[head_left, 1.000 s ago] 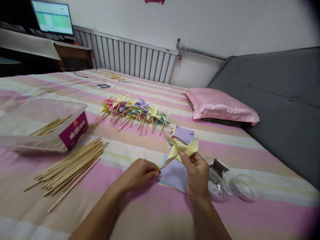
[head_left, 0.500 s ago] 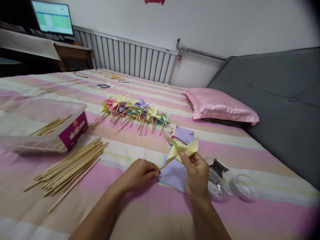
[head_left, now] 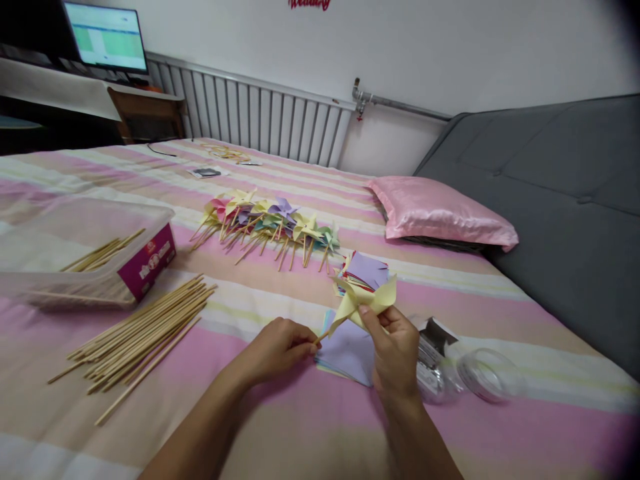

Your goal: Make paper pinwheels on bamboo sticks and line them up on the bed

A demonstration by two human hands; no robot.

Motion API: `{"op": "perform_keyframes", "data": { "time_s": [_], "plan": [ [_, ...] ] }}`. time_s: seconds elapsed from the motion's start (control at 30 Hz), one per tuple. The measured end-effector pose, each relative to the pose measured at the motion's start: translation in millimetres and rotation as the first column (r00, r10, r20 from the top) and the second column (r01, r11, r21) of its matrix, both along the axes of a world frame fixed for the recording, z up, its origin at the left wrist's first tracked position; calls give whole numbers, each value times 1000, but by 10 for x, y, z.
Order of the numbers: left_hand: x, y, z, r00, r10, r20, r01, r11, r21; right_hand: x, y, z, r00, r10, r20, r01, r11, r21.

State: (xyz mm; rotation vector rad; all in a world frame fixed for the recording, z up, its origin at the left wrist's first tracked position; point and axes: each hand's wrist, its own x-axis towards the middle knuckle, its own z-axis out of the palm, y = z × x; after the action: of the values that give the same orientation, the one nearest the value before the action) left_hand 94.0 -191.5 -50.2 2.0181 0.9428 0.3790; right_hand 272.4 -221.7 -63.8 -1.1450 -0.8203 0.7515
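Note:
A pale yellow paper pinwheel (head_left: 350, 300) is held between both hands, low over the bed. My left hand (head_left: 283, 343) is closed on the lower end of its wooden stick (head_left: 326, 334). With thumb and fingers, my right hand (head_left: 395, 347) pinches the paper blades near their centre. The upper part of the stick is hidden behind the paper. Below the pinwheel lies a stack of lilac and pale coloured paper sheets (head_left: 345, 357). A second stack of cut paper (head_left: 367, 269) sits just beyond it.
Several finished pinwheels (head_left: 265, 223) lie in a row further back. Loose wooden sticks (head_left: 145, 333) and a clear plastic box (head_left: 90, 217) are at left. Clear round containers (head_left: 487, 377) stand right of my right hand. A pink pillow (head_left: 440, 210) rests by the grey headboard (head_left: 550, 160).
Almost nothing differs. Both hands keep their hold on the pinwheel, and its blades have shifted only very slightly.

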Motion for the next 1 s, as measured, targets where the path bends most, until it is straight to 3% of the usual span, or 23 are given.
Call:
{"op": "perform_keyframes", "data": {
  "time_s": [0.63,1.0],
  "plan": [
    [2,3,-13,1000,3,2,-3,1000,0,6,-14,10,999,-7,45,7,1000,7],
    [-10,39,-61,998,56,17,-56,998,-6,-12,9,51,999,28,-43,-27,999,35]
  ]
}}
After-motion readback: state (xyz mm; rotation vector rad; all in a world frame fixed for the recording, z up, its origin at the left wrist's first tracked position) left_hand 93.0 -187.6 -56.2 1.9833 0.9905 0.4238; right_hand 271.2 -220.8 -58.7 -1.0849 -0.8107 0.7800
